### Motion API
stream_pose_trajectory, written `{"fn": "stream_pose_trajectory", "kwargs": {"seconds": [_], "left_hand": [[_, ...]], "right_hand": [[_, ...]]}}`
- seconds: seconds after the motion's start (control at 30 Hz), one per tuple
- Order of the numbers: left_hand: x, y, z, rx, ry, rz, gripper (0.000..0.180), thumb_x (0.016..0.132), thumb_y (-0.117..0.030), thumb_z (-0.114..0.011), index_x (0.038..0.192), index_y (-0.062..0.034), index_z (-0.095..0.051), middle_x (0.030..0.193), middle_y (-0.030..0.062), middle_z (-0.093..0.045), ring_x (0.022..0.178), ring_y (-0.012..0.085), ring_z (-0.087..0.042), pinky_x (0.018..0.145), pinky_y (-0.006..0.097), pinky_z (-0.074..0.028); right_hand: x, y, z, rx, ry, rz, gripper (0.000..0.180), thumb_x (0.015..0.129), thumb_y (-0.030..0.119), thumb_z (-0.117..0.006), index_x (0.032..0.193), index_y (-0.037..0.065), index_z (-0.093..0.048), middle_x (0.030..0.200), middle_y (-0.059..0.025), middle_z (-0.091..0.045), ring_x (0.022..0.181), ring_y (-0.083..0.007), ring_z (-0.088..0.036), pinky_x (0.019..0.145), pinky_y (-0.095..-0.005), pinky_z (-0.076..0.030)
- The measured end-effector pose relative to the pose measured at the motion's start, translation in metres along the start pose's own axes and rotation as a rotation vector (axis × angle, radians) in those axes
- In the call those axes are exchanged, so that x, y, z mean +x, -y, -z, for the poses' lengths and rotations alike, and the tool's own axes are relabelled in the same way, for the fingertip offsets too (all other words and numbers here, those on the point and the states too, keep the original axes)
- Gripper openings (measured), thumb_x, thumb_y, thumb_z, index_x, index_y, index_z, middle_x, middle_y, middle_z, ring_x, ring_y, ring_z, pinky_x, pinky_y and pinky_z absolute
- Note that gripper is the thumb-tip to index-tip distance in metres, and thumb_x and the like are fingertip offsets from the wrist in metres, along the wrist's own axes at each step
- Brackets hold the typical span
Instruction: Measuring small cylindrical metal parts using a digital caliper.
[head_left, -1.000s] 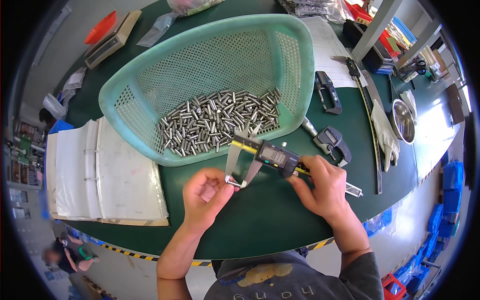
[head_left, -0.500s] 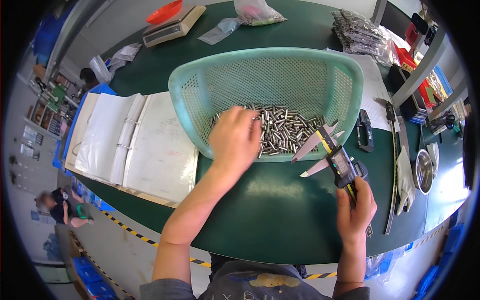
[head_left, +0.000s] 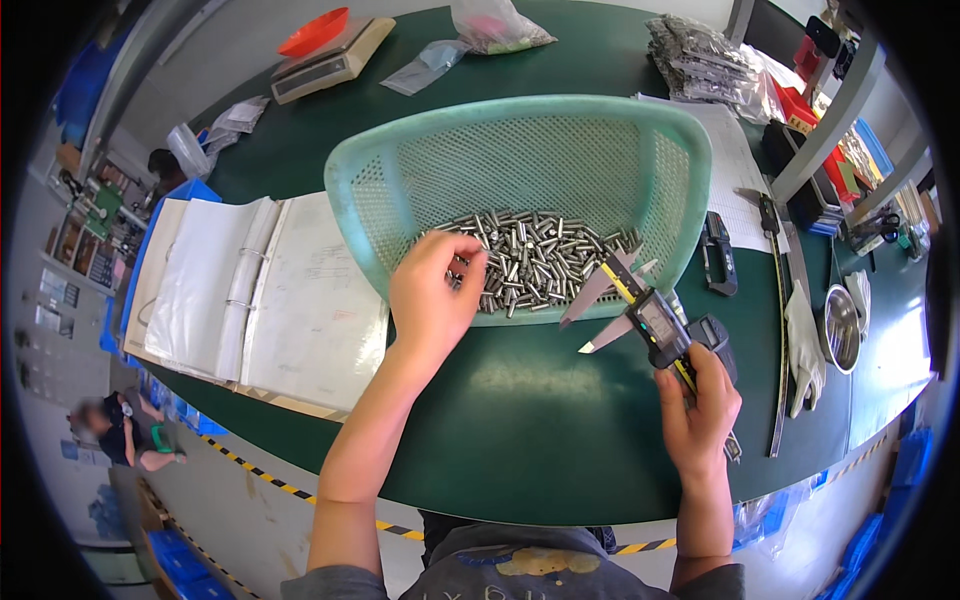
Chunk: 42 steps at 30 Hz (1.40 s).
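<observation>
From where I watch, the teal mesh basket [head_left: 520, 150] anchors the green table [head_left: 500, 420]. Far to its left, an open ring binder [head_left: 260, 290] lies flat, its white pages facing up. At the basket's front lip, my left hand [head_left: 430, 300] reaches in over the rim, fingers curled together at the near edge of the heap of small metal pins [head_left: 540, 260] that lie in the basket's low front; whether a pin is pinched between the fingertips I cannot tell. Just right of the pile, the open steel jaws of a digital caliper [head_left: 650, 325] point toward the basket's front rim, nothing between them. My right hand [head_left: 700, 410], below and right of the basket, is wrapped closed around the caliper's body and beam. Further right of the basket, a white work glove [head_left: 805, 345] and a long steel ruler [head_left: 785, 330] lie on the table, with a small steel bowl [head_left: 843, 328] beyond them.
</observation>
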<state>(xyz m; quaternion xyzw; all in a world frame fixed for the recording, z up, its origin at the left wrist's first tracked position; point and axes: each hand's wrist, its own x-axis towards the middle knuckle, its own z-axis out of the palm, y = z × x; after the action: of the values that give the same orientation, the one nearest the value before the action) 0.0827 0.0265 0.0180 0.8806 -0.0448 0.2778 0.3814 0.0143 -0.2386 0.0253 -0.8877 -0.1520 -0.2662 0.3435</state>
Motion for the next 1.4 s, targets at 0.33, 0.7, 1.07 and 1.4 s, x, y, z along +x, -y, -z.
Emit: {"fn": "stream_pose_trajectory", "kwargs": {"seconds": [0.33,0.7,1.07,1.4], "left_hand": [[-0.058,-0.031,0.008,-1.004,0.460,0.369,0.015,0.082,0.005,-0.058,0.097,0.0058,-0.058,0.094,0.0109,-0.061,0.086,0.0147,-0.061,0.078,0.026,-0.049],[-0.066,-0.030,0.004,-1.107,0.401,0.327,0.016,0.083,0.003,-0.060,0.099,0.0074,-0.060,0.096,0.0102,-0.062,0.084,0.0120,-0.060,0.075,0.023,-0.049],[-0.072,-0.034,0.002,-1.202,0.361,0.350,0.016,0.083,0.003,-0.061,0.098,0.0067,-0.059,0.094,0.0116,-0.062,0.086,0.0146,-0.060,0.079,0.027,-0.049],[-0.073,-0.032,-0.001,-1.323,0.443,0.366,0.022,0.081,0.007,-0.059,0.102,0.0029,-0.054,0.098,0.0103,-0.059,0.091,0.0153,-0.058,0.081,0.029,-0.047]], "right_hand": [[-0.004,0.000,-0.004,0.099,0.125,-0.093,0.031,0.071,0.010,-0.072,0.097,0.001,-0.057,0.068,-0.0069,-0.055,0.048,-0.0153,-0.049,0.045,-0.0252,-0.040],[-0.007,0.001,-0.006,0.107,0.172,-0.125,0.029,0.071,0.011,-0.072,0.095,0.002,-0.057,0.067,-0.0067,-0.054,0.047,-0.0154,-0.048,0.044,-0.0260,-0.039],[-0.005,0.005,-0.003,0.038,0.155,-0.114,0.027,0.068,0.016,-0.076,0.085,0.003,-0.058,0.060,-0.0061,-0.051,0.043,-0.0166,-0.045,0.040,-0.0271,-0.037],[0.000,0.003,0.003,0.001,0.132,-0.067,0.031,0.066,0.023,-0.078,0.079,0.003,-0.058,0.062,-0.0065,-0.056,0.045,-0.0195,-0.052,0.041,-0.0291,-0.041]]}}
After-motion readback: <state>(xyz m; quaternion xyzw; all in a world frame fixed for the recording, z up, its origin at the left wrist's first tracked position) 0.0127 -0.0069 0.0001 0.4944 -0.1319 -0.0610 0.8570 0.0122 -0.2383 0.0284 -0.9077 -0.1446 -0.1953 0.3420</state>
